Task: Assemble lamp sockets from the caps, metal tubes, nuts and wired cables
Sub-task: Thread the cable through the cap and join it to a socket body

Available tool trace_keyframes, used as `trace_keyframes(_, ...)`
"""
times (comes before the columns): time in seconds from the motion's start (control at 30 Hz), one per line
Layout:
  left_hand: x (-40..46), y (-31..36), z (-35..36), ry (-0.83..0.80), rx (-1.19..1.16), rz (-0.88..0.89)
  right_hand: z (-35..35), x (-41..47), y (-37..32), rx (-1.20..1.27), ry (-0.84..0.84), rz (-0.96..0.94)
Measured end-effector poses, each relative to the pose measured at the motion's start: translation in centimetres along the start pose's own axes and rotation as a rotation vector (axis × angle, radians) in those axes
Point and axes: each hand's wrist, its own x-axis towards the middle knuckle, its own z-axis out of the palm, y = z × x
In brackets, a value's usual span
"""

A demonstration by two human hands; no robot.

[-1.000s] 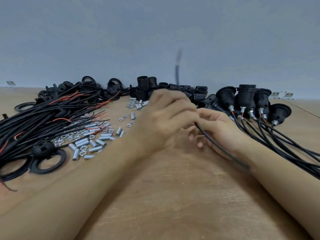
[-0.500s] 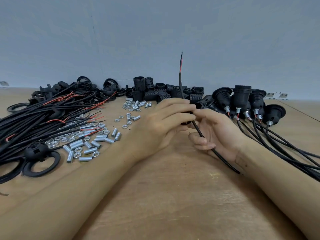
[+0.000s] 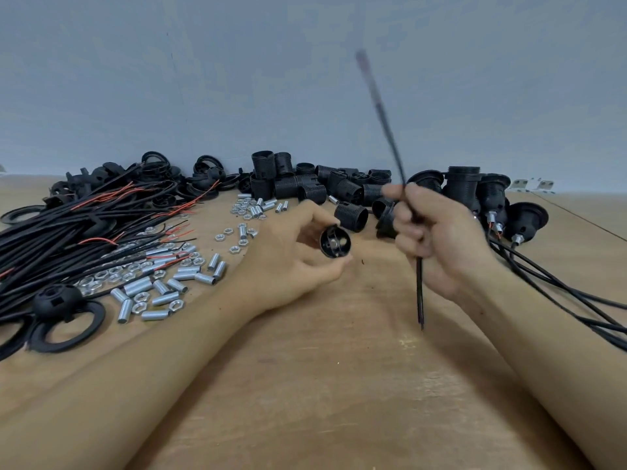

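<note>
cap (image 3: 336,241) in left hand (image 3: 298,256), cable (image 3: 403,184) in right hand (image 3: 437,239)

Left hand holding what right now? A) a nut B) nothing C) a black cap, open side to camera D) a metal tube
C: the left hand pinches a round black cap between thumb and fingers, its hollow inside facing the camera; the right hand grips the cable apart from it.
</note>
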Motion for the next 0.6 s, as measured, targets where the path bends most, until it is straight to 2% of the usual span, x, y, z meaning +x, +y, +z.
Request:
trace_keyframes(0.07,-0.2,-0.2,0.0,-0.097,0.012,-0.057,-0.4,0.1,-1.0,0.173,0.02,-0.056)
trace_keyframes(0.1,-0.2,-0.3,0.1,-0.11,0.015,-0.072,-0.6,0.1,-1.3,0.151,0.03,-0.106)
trace_keyframes(0.2,-0.1,-0.5,0.1,-0.114,0.004,-0.096,-0.3,-0.2,-1.1,-0.142,0.088,-0.254)
trace_keyframes(0.47,0.0,-0.9,-0.2,-0.108,-0.011,-0.113,-0.3,-0.3,-0.7,-0.073,0.173,-0.352)
trace_keyframes(0.6,-0.1,-0.7,-0.1,-0.116,-0.023,-0.094,-0.3,-0.2,-0.1,-0.055,0.206,-0.342)
